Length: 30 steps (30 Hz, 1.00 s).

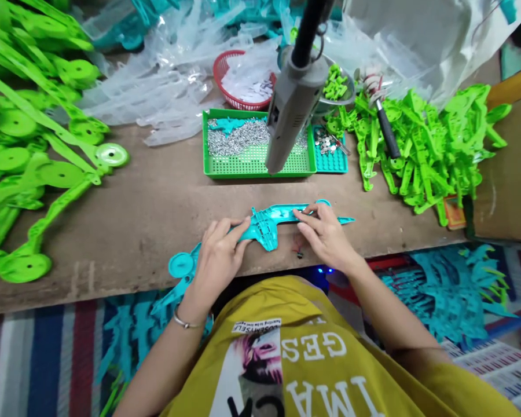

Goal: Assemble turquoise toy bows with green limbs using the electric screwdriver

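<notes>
A teal plastic shell (267, 229), long and ribbed inside like half of a toy gun, lies across the near part of the table, open side up. My left hand (219, 255) is closed round its left part, thumb and fingers gripping the edge. At the right end, my right hand (325, 234) holds the shell with its fingertips bent onto the inner channel. Whether a small part sits under those fingertips is hidden. Just below the right hand is a small dark piece with red wire (299, 253). A rounded teal part (181, 264) shows left of my left hand.
A grey electric screwdriver (293, 104) hangs over a green basket (260, 168) of screws. Beside it is a teal tray (332, 162) with small metal parts. Green plastic pieces pile up left (26, 174) and right (434, 150). Behind stands a red basket (243, 105).
</notes>
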Tool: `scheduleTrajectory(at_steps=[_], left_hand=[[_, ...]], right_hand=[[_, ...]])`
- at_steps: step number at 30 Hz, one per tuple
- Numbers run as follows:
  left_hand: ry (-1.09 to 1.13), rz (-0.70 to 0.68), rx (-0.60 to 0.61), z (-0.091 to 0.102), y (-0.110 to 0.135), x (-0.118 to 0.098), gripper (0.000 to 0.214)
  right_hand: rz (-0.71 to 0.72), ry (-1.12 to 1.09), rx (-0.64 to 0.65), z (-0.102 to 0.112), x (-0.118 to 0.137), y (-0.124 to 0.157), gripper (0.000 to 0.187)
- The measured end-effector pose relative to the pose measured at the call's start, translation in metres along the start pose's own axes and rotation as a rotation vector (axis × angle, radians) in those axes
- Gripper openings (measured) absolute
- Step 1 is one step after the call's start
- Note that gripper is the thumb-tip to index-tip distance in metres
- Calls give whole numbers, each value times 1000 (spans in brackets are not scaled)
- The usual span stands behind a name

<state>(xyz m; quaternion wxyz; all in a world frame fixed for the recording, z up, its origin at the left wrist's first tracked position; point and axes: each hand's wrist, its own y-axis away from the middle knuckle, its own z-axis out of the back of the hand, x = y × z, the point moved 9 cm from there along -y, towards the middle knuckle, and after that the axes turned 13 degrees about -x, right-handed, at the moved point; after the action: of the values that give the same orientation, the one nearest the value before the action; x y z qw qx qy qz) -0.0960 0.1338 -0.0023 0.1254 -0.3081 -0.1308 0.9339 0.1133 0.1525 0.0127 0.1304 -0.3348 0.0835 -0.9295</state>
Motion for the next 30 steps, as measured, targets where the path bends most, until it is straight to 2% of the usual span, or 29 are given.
scheduleTrajectory(at_steps=[2,5,6,8,10,12,14,17,20,23,26,30], left_hand=[[-10,-16,5,-3,-1,3,34],[-92,-44,19,0,-2,3,36],[-123,-51,19,3,-3,1,39],[-134,-60,-23,15,-3,-8,47],[-52,-48,-115,30,0,-20,47],[73,-47,-185,39,6,-37,36],[185,-86,-163,33,14,-58,23],[292,-126,-44,7,26,-81,14],[312,-63,-4,-11,31,-82,9],[309,10,17,-16,32,-75,7],[350,80,53,-17,31,-70,5],[457,186,154,-31,28,-72,5]], right_hand=[[-31,-131,-1,18,-9,-3,32],[-216,-77,-58,54,-37,4,21],[-280,-23,-25,62,-46,12,19],[-364,73,121,68,-57,33,18],[-393,114,245,69,-61,56,16],[-404,96,259,69,-58,73,12],[-389,33,201,66,-49,81,9],[-255,-92,99,48,-22,80,6],[-31,-98,0,23,5,73,9],[83,-22,-37,1,13,67,14],[40,-122,-26,1,8,59,19],[-146,-394,-37,32,-6,37,23]])
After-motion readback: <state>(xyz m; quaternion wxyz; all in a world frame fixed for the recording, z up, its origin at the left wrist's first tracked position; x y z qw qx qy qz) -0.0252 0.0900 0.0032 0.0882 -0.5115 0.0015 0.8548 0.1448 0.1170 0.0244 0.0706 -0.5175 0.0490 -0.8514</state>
